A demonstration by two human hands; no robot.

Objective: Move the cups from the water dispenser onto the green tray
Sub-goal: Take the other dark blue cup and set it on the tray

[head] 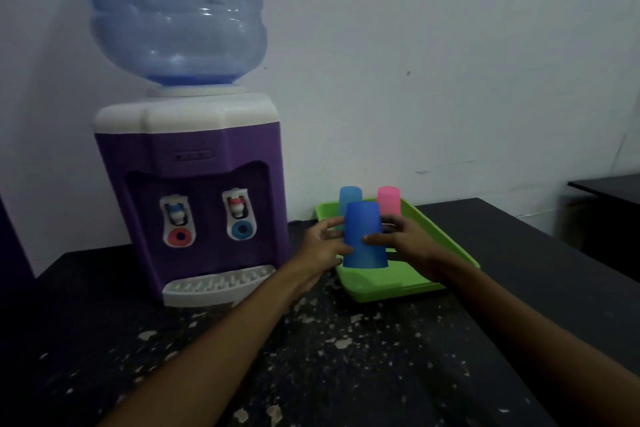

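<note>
A: Head view, quick pass. What's in my grip?

B: Dark blue cup (364,235), upside down, rim down. My left hand (322,244) has fingers wrapped on its left side, my right hand (403,236) presses the right side. Both closed on the same cup.

A: Where is it relative to the green tray (457,246)?

B: At the tray's near left part. Rim looks at or just above the tray floor; can't tell if it's touching.

A: Other cups?

B: Light blue cup (350,196) and pink cup (389,199), both inverted, on the far side of the tray, apart from the one I hold. Water dispenser (194,191) sits left on the black table (346,357); its drip tray (218,284) shows no cups.

A: So, last one?

B: Likely, judging by that.

A: How do I finish clean?

B: Lower it straight so the whole rim lands flat inside the tray wall, not on the lip. Keep clear of the two far cups. Open both hands outward together, so neither side drags and tips it.
</note>
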